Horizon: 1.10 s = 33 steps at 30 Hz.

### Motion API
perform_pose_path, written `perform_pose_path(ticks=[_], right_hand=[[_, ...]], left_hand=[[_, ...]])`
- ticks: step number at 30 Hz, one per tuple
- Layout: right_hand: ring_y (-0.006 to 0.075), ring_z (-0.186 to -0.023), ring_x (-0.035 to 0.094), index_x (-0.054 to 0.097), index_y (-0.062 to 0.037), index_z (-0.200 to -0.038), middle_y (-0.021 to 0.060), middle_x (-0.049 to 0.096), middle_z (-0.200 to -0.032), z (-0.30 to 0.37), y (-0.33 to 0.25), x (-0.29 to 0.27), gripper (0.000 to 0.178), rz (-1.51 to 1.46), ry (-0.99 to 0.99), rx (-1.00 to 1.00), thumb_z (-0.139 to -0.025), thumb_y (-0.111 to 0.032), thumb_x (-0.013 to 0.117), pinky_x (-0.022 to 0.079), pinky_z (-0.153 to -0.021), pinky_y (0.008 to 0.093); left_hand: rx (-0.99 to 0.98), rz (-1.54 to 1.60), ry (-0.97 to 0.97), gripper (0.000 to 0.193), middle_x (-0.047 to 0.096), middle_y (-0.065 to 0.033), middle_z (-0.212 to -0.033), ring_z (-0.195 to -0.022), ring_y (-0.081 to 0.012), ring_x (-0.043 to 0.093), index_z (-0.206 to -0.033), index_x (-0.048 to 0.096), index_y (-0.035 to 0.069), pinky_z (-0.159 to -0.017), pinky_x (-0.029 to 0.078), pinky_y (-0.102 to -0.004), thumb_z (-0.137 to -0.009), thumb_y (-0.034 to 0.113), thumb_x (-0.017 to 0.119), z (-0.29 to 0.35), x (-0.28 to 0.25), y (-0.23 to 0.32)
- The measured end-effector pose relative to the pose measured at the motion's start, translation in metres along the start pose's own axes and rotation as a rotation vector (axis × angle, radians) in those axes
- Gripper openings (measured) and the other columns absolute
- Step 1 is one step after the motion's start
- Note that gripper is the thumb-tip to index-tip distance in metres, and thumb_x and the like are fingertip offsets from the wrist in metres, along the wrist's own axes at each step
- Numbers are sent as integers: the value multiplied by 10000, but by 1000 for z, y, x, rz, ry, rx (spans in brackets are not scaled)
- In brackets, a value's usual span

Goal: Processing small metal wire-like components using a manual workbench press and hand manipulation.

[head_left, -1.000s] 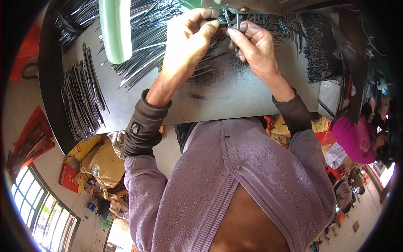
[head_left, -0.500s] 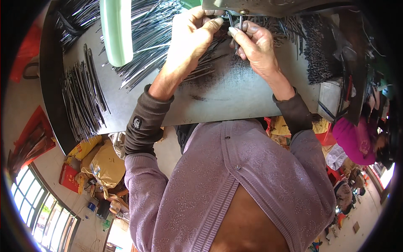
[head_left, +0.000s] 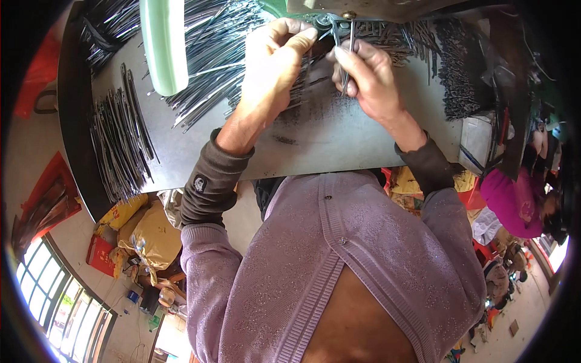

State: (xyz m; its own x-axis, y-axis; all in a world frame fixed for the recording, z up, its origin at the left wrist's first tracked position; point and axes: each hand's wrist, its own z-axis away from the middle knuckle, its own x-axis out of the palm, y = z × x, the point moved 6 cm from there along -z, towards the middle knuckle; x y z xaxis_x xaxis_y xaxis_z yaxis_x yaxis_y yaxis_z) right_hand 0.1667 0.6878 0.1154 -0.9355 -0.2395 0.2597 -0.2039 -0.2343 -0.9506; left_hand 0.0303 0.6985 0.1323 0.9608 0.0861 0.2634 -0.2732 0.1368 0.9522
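At the far middle of the table, my left hand (head_left: pixel 269 63) is closed, thumb against the fingers. What its fingertips pinch, if anything, is too small to make out. Just right of those fingertips sits a small round dark metal part (head_left: pixel 324 22). My right hand (head_left: pixel 374 78) grips a slim two-pronged metal tool (head_left: pixel 352 33), possibly tweezers; its prongs point away from me, and a thin end sticks out below the fingers. Many long thin dark strips (head_left: pixel 206 91) lie in a heap to the left of and beneath my left hand.
A pale green curved trough (head_left: pixel 163 54) rises over the heap. Another bundle of dark strips (head_left: pixel 120 136) lies at the table's left. A brownish panel (head_left: pixel 411 9) overhangs the far edge. Short dark pieces (head_left: pixel 457 72) are piled at right, near a whitish box (head_left: pixel 476 139). Dark smudges mark the grey tabletop (head_left: pixel 339 145).
My left hand has drawn slightly left, away from the tool's prongs. My right hand has come slightly nearer to me, and the prongs look more spread. More of the round metal part shows.
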Motion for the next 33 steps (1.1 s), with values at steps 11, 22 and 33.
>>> perform_pose_path(ticks=[11, 22, 33], right_hand=[[2, -425, 405, 558, -54, -690, -57, 469, -533, 0, 1, -8, 167, 252, 6, -74, -835, -137, 562, 321, -371, 173], [2, -437, 400, 581, -53, -705, -70, 459, -537, -6, 4, -8, 139, 223, 84, -103, -828, -117, 567, 326, -380, 173], [-5, -437, 393, 583, -61, -707, -66, 487, -548, -6, 6, -6, 138, 180, 107, -88, -832, -117, 565, 308, -380, 164]], left_hand=[[203, -110, 60, 82, 567, -18, -605, -495, -46, 466, -773, 611, -37, -446, 377, -186, -758, 44, 612, -9, 8, 5], [153, 44, 74, 48, 587, -43, -637, -503, -63, 513, -775, 606, -51, -451, 428, -202, -757, -8, 595, -12, 9, 4], [143, -9, 39, 53, 575, -42, -610, -483, -69, 518, -770, 592, -49, -436, 436, -200, -752, -1, 607, -13, 6, 1]])
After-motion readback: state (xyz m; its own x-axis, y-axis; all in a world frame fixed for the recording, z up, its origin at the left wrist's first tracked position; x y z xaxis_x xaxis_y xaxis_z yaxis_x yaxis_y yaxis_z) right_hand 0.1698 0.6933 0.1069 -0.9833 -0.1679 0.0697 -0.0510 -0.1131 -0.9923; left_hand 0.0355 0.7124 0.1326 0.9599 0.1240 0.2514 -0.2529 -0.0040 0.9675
